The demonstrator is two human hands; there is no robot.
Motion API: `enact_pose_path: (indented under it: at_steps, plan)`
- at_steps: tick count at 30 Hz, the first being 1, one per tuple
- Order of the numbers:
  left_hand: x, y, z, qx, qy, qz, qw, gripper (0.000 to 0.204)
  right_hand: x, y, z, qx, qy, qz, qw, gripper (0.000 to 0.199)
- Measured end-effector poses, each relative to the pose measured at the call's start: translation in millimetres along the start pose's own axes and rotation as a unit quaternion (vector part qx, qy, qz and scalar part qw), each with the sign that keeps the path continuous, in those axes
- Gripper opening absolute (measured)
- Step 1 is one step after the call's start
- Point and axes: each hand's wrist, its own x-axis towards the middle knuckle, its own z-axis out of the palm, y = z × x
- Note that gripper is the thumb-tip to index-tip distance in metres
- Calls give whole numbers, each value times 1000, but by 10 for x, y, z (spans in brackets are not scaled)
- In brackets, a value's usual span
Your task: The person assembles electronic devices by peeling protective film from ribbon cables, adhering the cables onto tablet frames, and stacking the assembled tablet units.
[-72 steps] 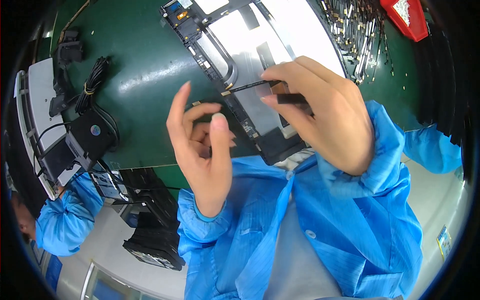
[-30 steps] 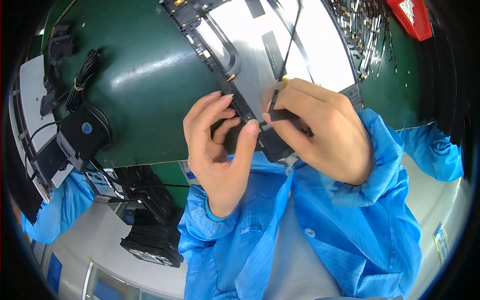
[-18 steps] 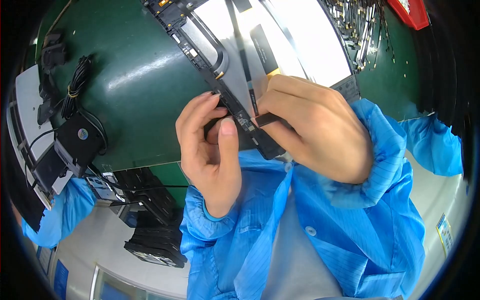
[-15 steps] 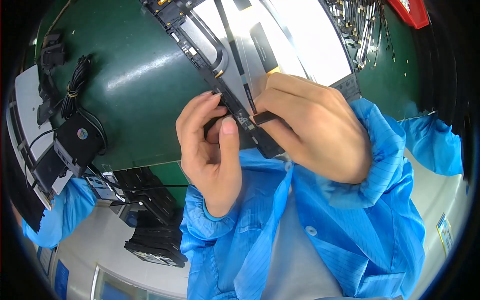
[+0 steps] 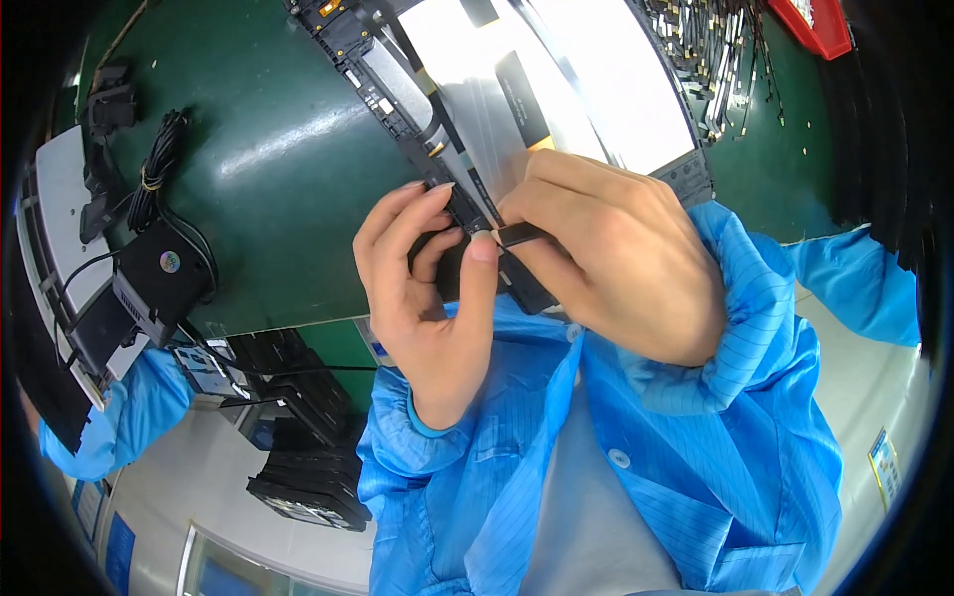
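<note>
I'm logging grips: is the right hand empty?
No, the right hand holds a flat black piece between thumb and fingers.

Two bare hands [image 5: 422,298] [image 5: 621,253], one opened device [image 5: 571,119], one red tray [image 5: 830,45], one bundled cable [image 5: 151,184], one round sticker [image 5: 170,262]

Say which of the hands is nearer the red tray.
Right. In the picture, the right hand is below and left of the red tray; the left hand is also below it, but farther left.
</note>
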Motion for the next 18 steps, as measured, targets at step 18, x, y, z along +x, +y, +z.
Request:
enact_pose_path:
  at_steps: [18]
  plan:
    - [-234, 85, -353, 22, -71, -120, 990, 27, -104, -69, 109, 8, 91, -7, 996, 19]
